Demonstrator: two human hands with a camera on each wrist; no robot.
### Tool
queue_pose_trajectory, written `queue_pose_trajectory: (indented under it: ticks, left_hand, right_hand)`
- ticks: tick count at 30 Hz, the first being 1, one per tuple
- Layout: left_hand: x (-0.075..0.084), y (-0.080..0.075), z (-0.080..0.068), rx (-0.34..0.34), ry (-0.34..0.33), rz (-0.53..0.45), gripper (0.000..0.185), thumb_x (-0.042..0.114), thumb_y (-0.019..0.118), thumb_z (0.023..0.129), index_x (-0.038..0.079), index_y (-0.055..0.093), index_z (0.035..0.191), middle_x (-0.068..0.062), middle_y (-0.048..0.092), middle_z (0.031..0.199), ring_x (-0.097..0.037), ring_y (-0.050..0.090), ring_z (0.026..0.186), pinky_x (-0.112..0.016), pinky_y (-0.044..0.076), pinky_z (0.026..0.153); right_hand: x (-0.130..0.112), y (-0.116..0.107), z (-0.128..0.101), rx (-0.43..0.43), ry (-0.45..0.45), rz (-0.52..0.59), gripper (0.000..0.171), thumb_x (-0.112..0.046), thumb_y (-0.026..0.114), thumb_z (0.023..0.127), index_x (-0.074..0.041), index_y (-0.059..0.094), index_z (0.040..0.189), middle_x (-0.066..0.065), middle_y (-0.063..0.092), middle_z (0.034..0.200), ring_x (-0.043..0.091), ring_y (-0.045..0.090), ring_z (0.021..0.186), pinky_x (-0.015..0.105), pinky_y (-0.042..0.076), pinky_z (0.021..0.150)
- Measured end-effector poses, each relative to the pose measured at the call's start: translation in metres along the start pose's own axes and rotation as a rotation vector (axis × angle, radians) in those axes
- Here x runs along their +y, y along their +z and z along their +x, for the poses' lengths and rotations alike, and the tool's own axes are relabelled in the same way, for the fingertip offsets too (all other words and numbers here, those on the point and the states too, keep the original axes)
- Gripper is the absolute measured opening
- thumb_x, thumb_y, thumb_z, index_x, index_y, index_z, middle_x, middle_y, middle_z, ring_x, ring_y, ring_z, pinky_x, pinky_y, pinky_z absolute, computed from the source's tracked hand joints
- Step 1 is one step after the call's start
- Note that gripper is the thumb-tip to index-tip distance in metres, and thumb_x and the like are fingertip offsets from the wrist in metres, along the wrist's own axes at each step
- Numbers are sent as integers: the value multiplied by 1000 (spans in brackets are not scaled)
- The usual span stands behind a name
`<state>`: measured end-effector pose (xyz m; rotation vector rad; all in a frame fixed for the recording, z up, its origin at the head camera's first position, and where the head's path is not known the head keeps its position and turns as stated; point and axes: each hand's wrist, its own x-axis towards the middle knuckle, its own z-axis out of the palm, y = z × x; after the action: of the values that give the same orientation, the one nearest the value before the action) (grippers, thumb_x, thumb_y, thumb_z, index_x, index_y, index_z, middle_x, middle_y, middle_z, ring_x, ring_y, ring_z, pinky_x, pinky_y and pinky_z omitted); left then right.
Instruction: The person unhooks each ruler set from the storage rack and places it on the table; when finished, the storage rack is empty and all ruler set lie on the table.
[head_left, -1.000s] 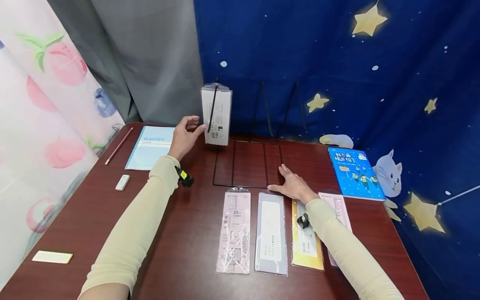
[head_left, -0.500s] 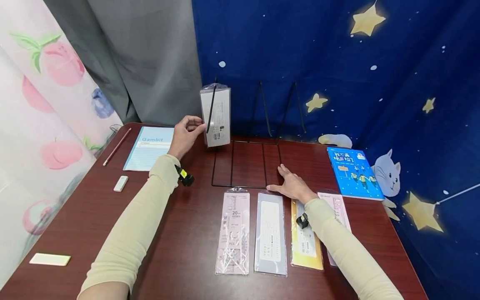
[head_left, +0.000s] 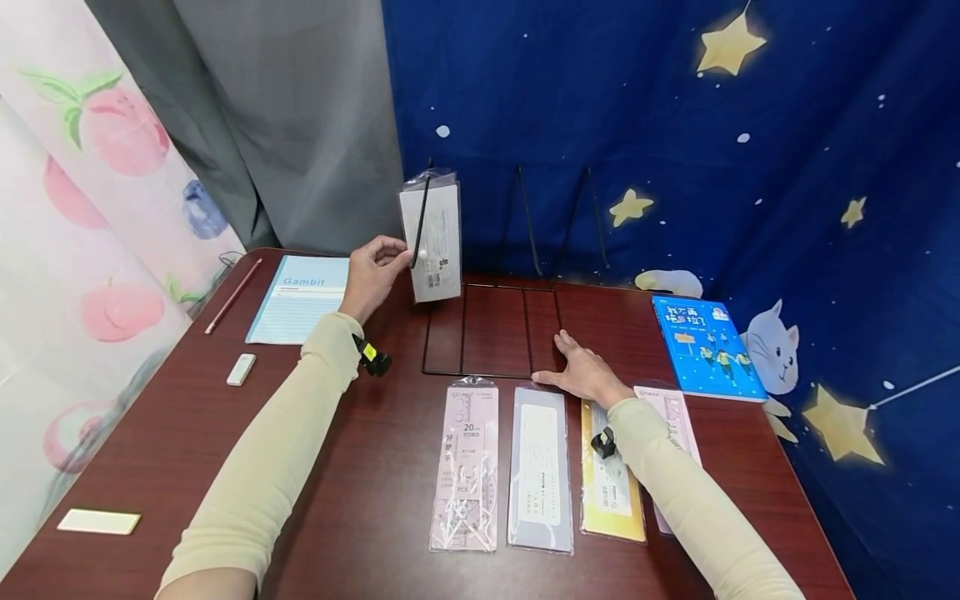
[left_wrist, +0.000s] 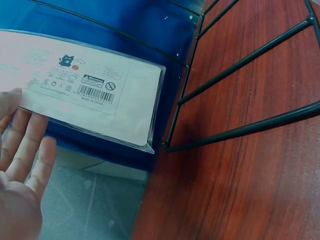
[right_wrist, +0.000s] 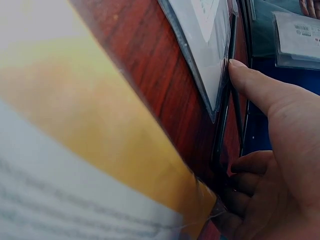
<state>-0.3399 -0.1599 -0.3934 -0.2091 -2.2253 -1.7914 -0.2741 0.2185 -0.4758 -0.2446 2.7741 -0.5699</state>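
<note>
A flat clear-sleeved packet (head_left: pixel 438 250) with a white printed back hangs from the left hook of a black wire rack (head_left: pixel 495 374). My left hand (head_left: pixel 372 275) pinches the packet's left edge. In the left wrist view its thumb lies on the barcode side and the fingers (left_wrist: pixel 35 132) behind. The packet's lower end tilts forward. My right hand (head_left: pixel 585 369) rests at the rack base's front right corner, fingers spread. In the right wrist view its thumb (right_wrist: pixel 250 82) touches the front bar. Nearest it lie a grey packet (head_left: pixel 540 467) and a yellow packet (head_left: pixel 615 492).
A pink packet marked 20 (head_left: pixel 465 467) lies left of the grey one; another pink packet (head_left: pixel 667 408) is partly under the right sleeve. A blue book (head_left: pixel 708 350) lies right. On the left are a notebook (head_left: pixel 300 308), a pencil (head_left: pixel 234 296) and an eraser (head_left: pixel 241 369).
My left fingers have closed on the hanging packet's edge. Its lower end has swung slightly toward me. The right hand has stayed at the rack's corner.
</note>
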Motion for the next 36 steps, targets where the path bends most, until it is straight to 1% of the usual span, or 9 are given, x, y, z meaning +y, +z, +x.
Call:
queue_pose_trajectory:
  ticks: [1,3,5,7,10,13,18,24,36]
  left_hand:
    - [4,-1,-3,-2,1,-14,24,16,73,98,-3,70,111,-11,73,104,-1,70,85,-20,57,81]
    - [0,-3,-3,-1,9,-51,23,15,74,97,-3,70,110,-3,73,99,0,70,83,-26,60,82]
    - [-7,-4,-2,1,12,-101,22,14,75,96,-4,70,108,4,73,93,-4,71,81,-31,61,83]
    - [-15,-5,0,3,13,-144,23,13,76,95,-4,70,108,8,73,90,-8,72,81,-30,62,82]
    - [-24,-7,0,1,-1,-188,25,15,77,94,-4,71,111,10,74,88,-13,72,82,-23,61,79]
    - [-27,-8,-5,-6,-14,-183,29,21,78,94,0,72,114,9,74,91,-11,72,84,-23,61,80]
    - [-26,-10,-15,-21,-23,-180,29,26,79,93,5,73,113,4,76,94,-8,73,84,-33,63,84]
    - [-24,-11,-25,-69,-28,-254,26,21,78,94,3,73,112,3,75,95,-7,74,86,-27,63,82]
    - [-22,-14,-45,-99,-52,-239,28,25,79,93,5,72,112,2,75,98,-8,75,90,-28,63,82]
  right_hand:
    - [0,0,0,-3,1,-1,107,-66,69,90,-9,21,166,11,11,176,48,25,156,63,29,123]
    - [-1,-1,0,-5,4,7,107,-66,70,90,-9,21,166,11,11,176,48,25,156,63,29,123]
    - [-1,-2,0,-8,7,11,107,-65,70,90,-9,20,166,11,10,176,48,24,156,63,29,123]
    - [-2,-2,-1,-11,9,12,107,-65,70,90,-9,20,166,12,10,176,48,24,156,63,29,123]
    - [-2,-2,0,-14,11,7,107,-65,69,90,-9,20,166,12,10,176,48,24,156,63,29,123]
    - [-2,-1,0,-19,11,6,107,-65,69,90,-9,20,166,12,10,176,49,24,156,64,28,123]
    - [-2,0,-1,-19,5,6,107,-65,69,90,-8,20,166,13,10,175,50,24,155,65,28,123]
    - [-2,0,-3,-12,-2,8,106,-63,70,91,-6,21,166,14,11,175,50,25,155,64,29,122]
    - [-2,0,-3,-12,-11,12,106,-62,70,91,-5,20,166,15,10,175,49,25,155,63,29,122]
